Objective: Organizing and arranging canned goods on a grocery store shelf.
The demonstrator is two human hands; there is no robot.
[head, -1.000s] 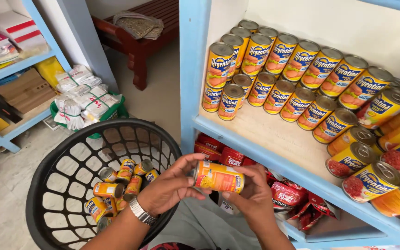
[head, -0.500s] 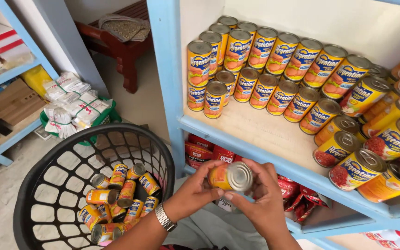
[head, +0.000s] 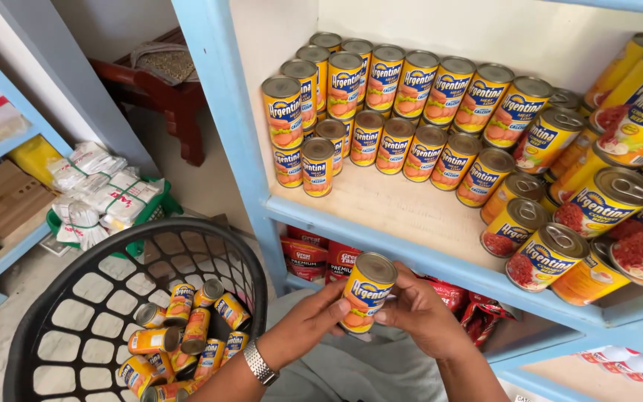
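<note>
Upright now: the can (head: pixel 367 293) was on its side half a sec ago, lid toward me; I've got it standing, lid up. Fingers of my left hand (head: pixel 305 327) and right hand (head: pixel 420 318) are clamped on its sides, just below the shelf (head: pixel 381 249) edge. Rows of like cans (head: pixel 403 112) stand on that shelf; black basket (head: pixel 61 298) w/ more cans sits lower left.

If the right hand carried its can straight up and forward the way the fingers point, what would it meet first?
Probably the blue front edge of the shelf, just above the can that the right hand and left hand hold upright. Past it lies bare shelf board, then the rows of cans. Depth is uncertain.
</note>
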